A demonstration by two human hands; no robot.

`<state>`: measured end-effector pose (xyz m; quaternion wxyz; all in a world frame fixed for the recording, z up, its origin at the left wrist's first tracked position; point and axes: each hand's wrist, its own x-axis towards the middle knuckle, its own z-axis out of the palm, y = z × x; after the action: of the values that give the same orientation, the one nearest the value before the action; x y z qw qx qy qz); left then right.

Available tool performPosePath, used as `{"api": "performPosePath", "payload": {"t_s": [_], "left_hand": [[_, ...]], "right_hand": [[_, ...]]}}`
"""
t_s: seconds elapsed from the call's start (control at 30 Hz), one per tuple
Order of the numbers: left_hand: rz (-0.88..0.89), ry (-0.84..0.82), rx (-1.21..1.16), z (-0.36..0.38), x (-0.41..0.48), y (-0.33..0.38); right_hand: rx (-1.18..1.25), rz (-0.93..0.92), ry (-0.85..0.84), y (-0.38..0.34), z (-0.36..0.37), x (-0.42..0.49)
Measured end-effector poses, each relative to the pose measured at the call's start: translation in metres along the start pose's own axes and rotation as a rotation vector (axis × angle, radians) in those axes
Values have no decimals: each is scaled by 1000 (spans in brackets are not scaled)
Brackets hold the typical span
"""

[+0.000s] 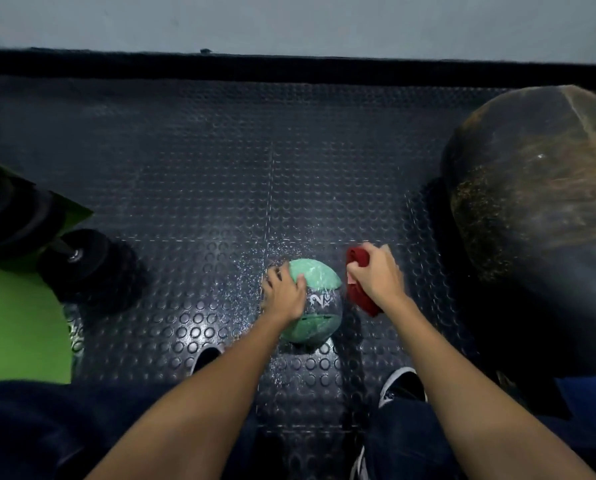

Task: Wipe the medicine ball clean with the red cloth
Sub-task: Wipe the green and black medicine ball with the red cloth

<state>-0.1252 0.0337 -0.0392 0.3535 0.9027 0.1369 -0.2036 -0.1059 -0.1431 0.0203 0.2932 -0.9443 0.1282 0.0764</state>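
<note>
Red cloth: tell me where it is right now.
Head view, right of centre: the red cloth is bunched in the right hand, just right of the medicine ball that the left hand holds.

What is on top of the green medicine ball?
Only the left hand, gripping the upper left of the medicine ball. The red cloth, held in the right hand, is beside it, not on it. The surface under the hand is hidden.
</note>
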Motion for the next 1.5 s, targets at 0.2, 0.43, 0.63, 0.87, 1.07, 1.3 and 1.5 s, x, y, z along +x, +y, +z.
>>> {"api": "performPosePath", "payload": {"t_s": [0.2, 0.43, 0.63, 0.87, 1.07, 1.3, 1.5], "left_hand": [[-14, 118, -75, 5, 30, -5], [54, 173, -52, 16, 42, -16], [62, 165, -76, 13, 40, -20], [35, 162, -57, 11, 39, -15], [21, 146, -112, 9, 36, -25], [-10, 72, -27, -12, 36, -6], [-26, 95, 23, -4, 31, -14]], "right_hand": [[6, -462, -171, -8, 49, -11], [92, -480, -121, 22, 50, 10], [154, -708, -214, 13, 45, -5], [107, -613, -171, 3, 51, -12], [281, 9, -44, 25, 51, -5], [326, -159, -26, 2, 49, -13], [177, -261, -178, 7, 57, -22]]}}
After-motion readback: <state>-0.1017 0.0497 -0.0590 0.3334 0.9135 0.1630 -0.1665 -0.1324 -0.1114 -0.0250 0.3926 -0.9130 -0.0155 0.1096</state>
